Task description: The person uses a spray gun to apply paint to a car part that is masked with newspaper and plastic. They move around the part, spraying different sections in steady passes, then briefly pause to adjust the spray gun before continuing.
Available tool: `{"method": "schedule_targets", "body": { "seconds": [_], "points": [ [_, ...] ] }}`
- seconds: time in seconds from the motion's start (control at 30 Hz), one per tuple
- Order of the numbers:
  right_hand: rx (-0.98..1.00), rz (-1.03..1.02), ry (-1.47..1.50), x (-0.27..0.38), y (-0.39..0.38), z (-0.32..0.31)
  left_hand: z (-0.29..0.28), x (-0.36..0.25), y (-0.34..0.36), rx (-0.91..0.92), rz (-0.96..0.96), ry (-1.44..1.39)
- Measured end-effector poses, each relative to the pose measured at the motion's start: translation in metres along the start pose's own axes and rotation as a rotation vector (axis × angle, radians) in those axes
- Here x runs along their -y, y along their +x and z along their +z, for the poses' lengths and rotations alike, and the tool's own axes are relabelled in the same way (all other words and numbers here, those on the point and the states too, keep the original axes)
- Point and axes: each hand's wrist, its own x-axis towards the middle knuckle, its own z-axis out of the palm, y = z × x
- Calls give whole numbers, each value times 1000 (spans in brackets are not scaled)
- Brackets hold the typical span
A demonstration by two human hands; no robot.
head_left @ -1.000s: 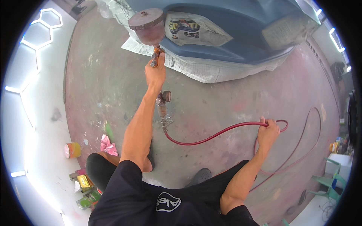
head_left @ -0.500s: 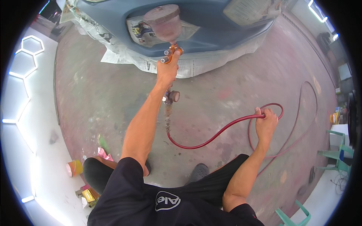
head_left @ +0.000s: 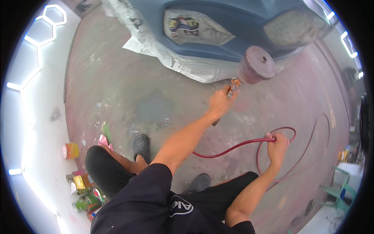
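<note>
My left hand (head_left: 221, 103) is closed around the handle of a spray gun (head_left: 234, 86) with orange fittings. Its round, paint-stained cup (head_left: 251, 72) sits on top, tilted to the right, near the lower right edge of a blue-grey car bumper (head_left: 218, 51). Masking newspaper (head_left: 202, 28) covers openings in the bumper, and more sheets line its lower edge. Down to the right, my right hand (head_left: 277, 146) grips a red air hose (head_left: 237, 146), which runs left toward the gun until my left forearm hides it.
Beyond my right hand the hose loops over the stained concrete floor (head_left: 152, 105). Along the left wall are a yellow can (head_left: 71, 151) and several cans and boxes (head_left: 83, 181). Green plastic chairs (head_left: 339, 189) stand at the right. My feet wear grey clogs.
My left hand has swung the spray gun to the right and away from the middle of the bumper; its cup now leans right. My right hand still holds the hose. The view has shifted.
</note>
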Motion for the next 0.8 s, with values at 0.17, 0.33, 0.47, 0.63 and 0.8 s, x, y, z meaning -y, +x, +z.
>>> {"method": "schedule_targets", "body": {
  "seconds": [0.17, 0.33, 0.47, 0.63, 0.8],
  "points": [
    [134, 21, 51, 12, 1, -6, -54, 46, 1, -188, -107, -331],
    [139, 22, 58, 15, 8, 4, -141, 102, 6, -571, -82, -506],
    [54, 104, 88, 8, 16, 1, -198, 82, 13, -623, -189, -666],
    [-200, 256, 83, -3, 20, 19, -222, 73, 37, -738, -174, -734],
    [-273, 483, 154, -17, 19, 17, -211, 38, 43, -719, -53, -901]
  ]
}}
